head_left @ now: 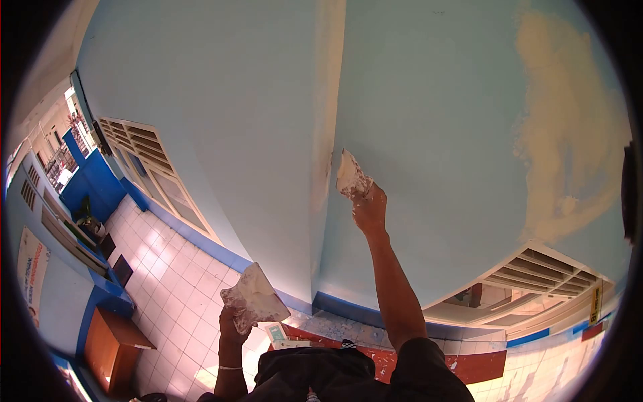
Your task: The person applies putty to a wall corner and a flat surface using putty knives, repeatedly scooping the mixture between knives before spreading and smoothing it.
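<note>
My right hand (370, 209) is raised and closed around a putty knife (351, 175) smeared with whitish filler. The knife's tip is at or very near the cream strip of filler (328, 100) that runs down the inner corner of the light blue wall (415, 100). Lower down, my left hand (234, 323) grips a flat plate (260, 295) that carries pale filler and has crusted edges. Its exact kind is hard to make out. On the right part of the wall spreads a large cream patch (562, 127).
Below me is a red surface (479, 366) spotted with white bits, with a small box (276, 332) near it. Louvred windows (536, 271) are set low in the wall. A wooden cabinet (110, 348) stands on the tiled floor (171, 295) at left.
</note>
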`<state>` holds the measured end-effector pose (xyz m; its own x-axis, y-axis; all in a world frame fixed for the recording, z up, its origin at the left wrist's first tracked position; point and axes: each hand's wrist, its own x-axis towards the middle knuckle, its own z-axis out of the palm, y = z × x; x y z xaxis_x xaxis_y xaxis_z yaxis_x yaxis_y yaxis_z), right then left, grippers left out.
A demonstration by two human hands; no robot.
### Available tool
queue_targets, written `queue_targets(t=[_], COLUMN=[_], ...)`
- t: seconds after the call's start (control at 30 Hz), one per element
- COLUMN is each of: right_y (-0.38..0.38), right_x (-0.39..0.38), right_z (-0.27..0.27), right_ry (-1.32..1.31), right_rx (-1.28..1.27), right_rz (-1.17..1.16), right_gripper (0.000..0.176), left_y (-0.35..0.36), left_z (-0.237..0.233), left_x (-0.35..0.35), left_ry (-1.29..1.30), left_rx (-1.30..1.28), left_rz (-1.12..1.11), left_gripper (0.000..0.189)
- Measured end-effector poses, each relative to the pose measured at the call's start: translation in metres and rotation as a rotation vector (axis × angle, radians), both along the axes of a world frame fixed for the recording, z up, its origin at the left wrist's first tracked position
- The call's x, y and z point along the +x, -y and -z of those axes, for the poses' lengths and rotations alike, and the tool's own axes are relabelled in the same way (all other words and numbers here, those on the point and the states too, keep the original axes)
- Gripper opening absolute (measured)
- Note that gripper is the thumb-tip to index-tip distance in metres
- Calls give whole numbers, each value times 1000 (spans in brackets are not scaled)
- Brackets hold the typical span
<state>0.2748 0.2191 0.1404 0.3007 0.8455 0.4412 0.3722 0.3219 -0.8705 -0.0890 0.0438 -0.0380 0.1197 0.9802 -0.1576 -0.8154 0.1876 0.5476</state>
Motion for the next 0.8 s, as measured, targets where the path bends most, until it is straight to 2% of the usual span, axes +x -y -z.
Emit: queue_targets(t=[0.03,0.13,0.23,0.33,0.43,0.53,0.63,0.67,0.73,0.8], right_y=[-8,-25,-41,-42,-34,-7,28,37,55,48], right_x=[-7,-23,-42,-68,-75,-87,-90,-83,-59,-43], right_z=[-5,-8,9,10,18,28,49,48,37,14], right_ry=[68,54,163,246,227,318,337,244,68,-38], right_rx=[46,44,286,261,152,-21,268,216,115,31], right_rz=[46,97,223,276,199,172,127,85,-3,56], right_gripper=[11,19,23,34,48,47,42,37,29,21], left_y=[3,14,25,34,33,27,9,4,-6,-11], left_z=[2,15,24,33,29,28,25,35,21,15], left_x=[0,-9,-24,-37,-44,-44,-34,-35,-24,-13], left_ry=[-49,-138,-207,-268,-264,-272,-311,-286,-290,-246], left_rx=[4,13,-14,-50,-74,-120,-83,-77,-53,-14], left_rz=[-23,-77,-144,-227,-254,-242,-197,-181,-143,-120], left_gripper=[57,59,58,57,55,54,54,53,52,52])
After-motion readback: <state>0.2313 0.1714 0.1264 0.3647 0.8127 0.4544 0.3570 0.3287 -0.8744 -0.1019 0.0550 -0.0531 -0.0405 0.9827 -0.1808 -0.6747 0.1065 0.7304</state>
